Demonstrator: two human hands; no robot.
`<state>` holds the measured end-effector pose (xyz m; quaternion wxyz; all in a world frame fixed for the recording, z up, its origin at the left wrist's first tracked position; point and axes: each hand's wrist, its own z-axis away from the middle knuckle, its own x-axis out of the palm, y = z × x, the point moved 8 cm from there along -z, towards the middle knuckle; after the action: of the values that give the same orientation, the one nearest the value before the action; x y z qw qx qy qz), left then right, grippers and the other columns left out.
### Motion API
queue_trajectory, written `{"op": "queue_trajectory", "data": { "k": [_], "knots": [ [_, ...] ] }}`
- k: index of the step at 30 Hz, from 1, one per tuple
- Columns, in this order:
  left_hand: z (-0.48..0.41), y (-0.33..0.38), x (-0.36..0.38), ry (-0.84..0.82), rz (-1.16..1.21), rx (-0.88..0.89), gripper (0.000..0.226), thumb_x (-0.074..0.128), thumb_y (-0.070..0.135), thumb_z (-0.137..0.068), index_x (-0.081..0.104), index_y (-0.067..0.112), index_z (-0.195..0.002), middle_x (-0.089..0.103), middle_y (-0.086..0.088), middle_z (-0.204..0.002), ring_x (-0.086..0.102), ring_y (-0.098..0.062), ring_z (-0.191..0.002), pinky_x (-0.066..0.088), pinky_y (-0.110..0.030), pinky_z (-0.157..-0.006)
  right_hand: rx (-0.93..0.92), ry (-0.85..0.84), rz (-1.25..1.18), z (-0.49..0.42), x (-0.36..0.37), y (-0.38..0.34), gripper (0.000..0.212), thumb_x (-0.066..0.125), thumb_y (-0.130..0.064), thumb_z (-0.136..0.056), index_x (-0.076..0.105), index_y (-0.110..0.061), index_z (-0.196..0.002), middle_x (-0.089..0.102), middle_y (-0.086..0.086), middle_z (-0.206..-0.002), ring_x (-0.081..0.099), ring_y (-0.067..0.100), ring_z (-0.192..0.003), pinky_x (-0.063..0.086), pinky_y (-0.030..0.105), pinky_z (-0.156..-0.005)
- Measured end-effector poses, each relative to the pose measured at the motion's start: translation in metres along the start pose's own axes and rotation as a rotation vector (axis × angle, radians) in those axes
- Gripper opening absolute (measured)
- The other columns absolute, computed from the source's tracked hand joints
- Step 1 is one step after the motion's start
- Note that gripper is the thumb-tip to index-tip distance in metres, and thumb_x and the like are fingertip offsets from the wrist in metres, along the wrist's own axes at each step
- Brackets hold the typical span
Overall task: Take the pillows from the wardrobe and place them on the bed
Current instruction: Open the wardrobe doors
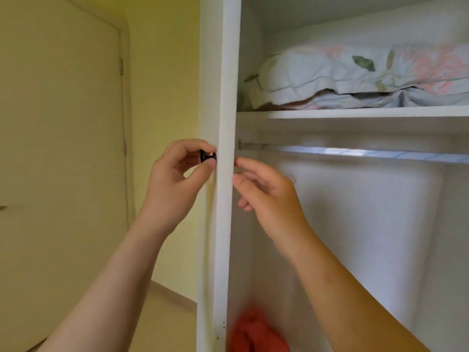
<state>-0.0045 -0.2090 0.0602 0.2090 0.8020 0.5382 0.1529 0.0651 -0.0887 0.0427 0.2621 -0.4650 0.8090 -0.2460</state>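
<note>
While your left hand (pixel 175 174) pinches small black round knob (pixel 206 156) on white wardrobe door edge (pixel 224 199), right hand (pixel 266 194) hovers half-curled, holding nothing; floral white pillows (pixel 355 74) stacked on upper wardrobe shelf (pixel 355 113), against its left end.

Left hand (pixel 177 174) pinching black knob (pixel 207 156) on wardrobe door (pixel 225 123) edge; right hand (pixel 264 189) touching door's inner side. Pillows (pixel 355 77) lying on shelf (pixel 355 113) at 1 o'clock.

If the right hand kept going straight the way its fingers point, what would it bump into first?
The right hand points left and slightly up, so its fingers would almost at once meet the white wardrobe door edge; they look nearly touching it already, though depth is unclear.
</note>
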Motion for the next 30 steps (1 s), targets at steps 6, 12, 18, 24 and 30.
{"op": "queue_trajectory", "data": {
  "k": [6,12,18,24,30],
  "knots": [
    [0.006,0.006,-0.067,0.016,-0.076,0.007,0.018,0.061,0.027,-0.078,0.066,0.042,-0.087,0.070,0.019,-0.092,0.064,-0.003,-0.094,0.048,-0.016,-0.085,-0.004,-0.045,-0.066,-0.014,0.063,0.001,0.024,0.058,-0.040,-0.070,0.061,-0.061,-0.081,0.063,-0.015,-0.084,0.063,0.017,-0.082,0.046,0.024,-0.072],
    [0.003,-0.007,-0.116,0.066,-0.021,-0.033,0.031,0.055,0.005,-0.086,0.067,0.033,-0.093,0.073,0.017,-0.093,0.065,-0.005,-0.095,0.050,-0.016,-0.083,-0.050,-0.082,-0.134,-0.033,0.113,0.001,0.029,0.062,-0.020,-0.080,0.061,-0.049,-0.077,0.059,-0.013,-0.075,0.060,0.020,-0.083,0.049,0.042,-0.079],
    [-0.002,-0.025,-0.165,0.162,-0.069,-0.142,0.036,0.053,-0.003,-0.086,0.066,0.029,-0.098,0.073,0.012,-0.097,0.066,-0.010,-0.096,0.054,-0.022,-0.080,-0.057,-0.085,-0.203,-0.056,0.166,0.010,0.030,0.065,-0.015,-0.077,0.059,-0.044,-0.073,0.055,-0.008,-0.067,0.054,0.017,-0.070,0.047,0.035,-0.070],
    [0.001,-0.039,-0.210,0.276,-0.032,-0.270,0.033,0.047,0.000,-0.090,0.065,0.027,-0.097,0.074,0.012,-0.088,0.066,-0.007,-0.066,0.051,-0.018,-0.052,-0.045,-0.109,-0.226,-0.068,0.218,0.027,0.036,0.067,-0.013,-0.078,0.056,-0.047,-0.081,0.052,-0.013,-0.063,0.049,-0.003,-0.056,0.041,0.011,-0.059],
    [0.010,-0.048,-0.244,0.359,-0.111,-0.347,0.037,0.038,0.001,-0.094,0.066,0.025,-0.089,0.070,0.003,-0.081,0.061,-0.016,-0.074,0.053,-0.025,-0.061,-0.010,-0.221,-0.172,-0.078,0.260,0.041,0.056,0.066,-0.009,-0.075,0.046,-0.059,-0.092,0.045,-0.008,-0.074,0.046,-0.002,-0.058,0.040,0.004,-0.059]
  ]
}}
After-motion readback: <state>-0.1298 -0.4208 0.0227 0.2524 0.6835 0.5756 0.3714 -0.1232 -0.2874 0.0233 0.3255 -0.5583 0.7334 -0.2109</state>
